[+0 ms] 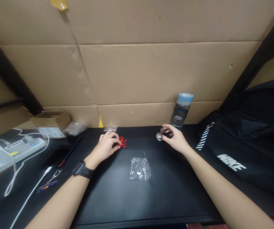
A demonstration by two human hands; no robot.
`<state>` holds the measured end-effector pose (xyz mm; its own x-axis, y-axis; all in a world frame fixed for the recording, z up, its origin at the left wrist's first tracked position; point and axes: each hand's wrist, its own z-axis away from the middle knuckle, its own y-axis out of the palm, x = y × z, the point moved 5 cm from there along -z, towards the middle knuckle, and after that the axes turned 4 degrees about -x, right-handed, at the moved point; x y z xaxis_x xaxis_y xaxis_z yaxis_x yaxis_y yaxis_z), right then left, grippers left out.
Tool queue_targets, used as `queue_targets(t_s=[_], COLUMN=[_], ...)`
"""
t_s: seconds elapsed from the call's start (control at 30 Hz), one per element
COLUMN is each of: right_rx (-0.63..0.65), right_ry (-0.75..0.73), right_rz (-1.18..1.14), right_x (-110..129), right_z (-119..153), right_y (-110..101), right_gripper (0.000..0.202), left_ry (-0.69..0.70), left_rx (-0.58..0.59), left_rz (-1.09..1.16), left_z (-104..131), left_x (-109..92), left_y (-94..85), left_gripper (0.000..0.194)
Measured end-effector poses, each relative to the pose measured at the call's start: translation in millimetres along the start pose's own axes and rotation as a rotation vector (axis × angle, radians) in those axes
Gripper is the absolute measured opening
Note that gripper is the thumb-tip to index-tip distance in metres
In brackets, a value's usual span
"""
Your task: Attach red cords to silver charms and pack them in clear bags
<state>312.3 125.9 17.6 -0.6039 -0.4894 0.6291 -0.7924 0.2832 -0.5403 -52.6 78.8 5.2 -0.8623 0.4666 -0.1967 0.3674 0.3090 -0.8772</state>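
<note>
My left hand rests on the black table, its fingertips closed on a small red item. My right hand is further right, fingers pinching a small dark object with a round silver piece beside it. A crumpled clear plastic bag lies on the table between and in front of both hands. A black watch sits on my left wrist.
A water bottle with a blue cap stands just behind my right hand. A black bag fills the right side. At left are a power strip, white cable, cardboard box, pen and scissors. Cardboard walls stand behind.
</note>
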Motion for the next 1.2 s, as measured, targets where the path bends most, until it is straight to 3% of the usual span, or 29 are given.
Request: queue_targets(t_s=[0.37, 0.5, 0.6, 0.77, 1.0, 1.2], right_rx=[0.061, 0.063, 0.105, 0.171, 0.221, 0.219], right_ry=[-0.085, -0.021, 0.044, 0.137, 0.206, 0.27], right_rz=[-0.124, -0.273, -0.438, -0.635, -0.703, -0.822], right_x=[15, 16, 16, 22, 32, 43], right_z=[3, 4, 5, 9, 19, 26], right_y=[3, 5, 8, 12, 22, 27], right_gripper=[0.042, 0.042, 0.041, 0.044, 0.048, 0.05], left_ry=[0.006, 0.018, 0.03, 0.06, 0.059, 0.057], left_rx=[0.004, 0.01, 0.012, 0.027, 0.008, -0.137], left_rz=[0.011, 0.022, 0.023, 0.014, -0.035, 0.013], left_z=[2, 2, 2, 2, 8, 10], left_x=[-6, -8, -11, -17, -32, -59], left_y=[1.5, 3.2, 3.3, 3.7, 4.6, -8.0], left_gripper=[0.006, 0.002, 0.011, 0.003, 0.009, 0.014])
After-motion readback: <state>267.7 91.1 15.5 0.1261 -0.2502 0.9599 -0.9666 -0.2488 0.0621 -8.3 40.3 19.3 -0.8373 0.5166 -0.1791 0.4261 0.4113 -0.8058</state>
